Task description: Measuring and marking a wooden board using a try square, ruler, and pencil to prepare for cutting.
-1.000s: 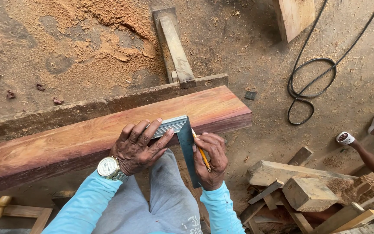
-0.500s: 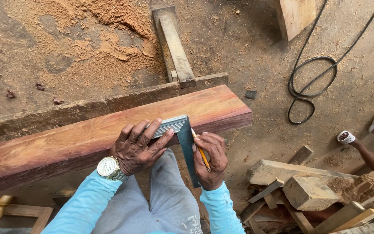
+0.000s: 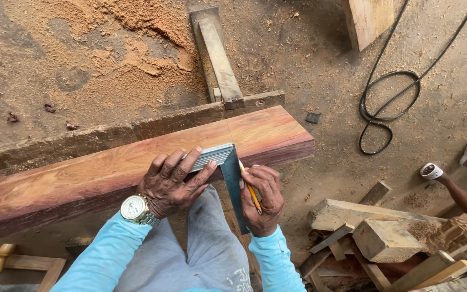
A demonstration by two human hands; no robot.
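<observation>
A long reddish wooden beam [image 3: 109, 167] lies across in front of me, its cut end at the right. My left hand [image 3: 171, 181], with a wristwatch, presses the metal stock of a try square [image 3: 224, 162] flat against the beam's near edge. The square's dark blade hangs down over the beam's side. My right hand [image 3: 261, 197] sits just right of the blade and grips a yellow pencil [image 3: 251, 190], its tip up near the top edge of the beam beside the blade.
A darker rough plank [image 3: 136, 127] lies behind the beam, with a short plank [image 3: 220, 51] beyond it on a sawdust floor. A black cable coil [image 3: 387, 103] lies at right. Wood offcuts [image 3: 385, 232] are piled at lower right, near another person's sandalled feet [image 3: 449, 162].
</observation>
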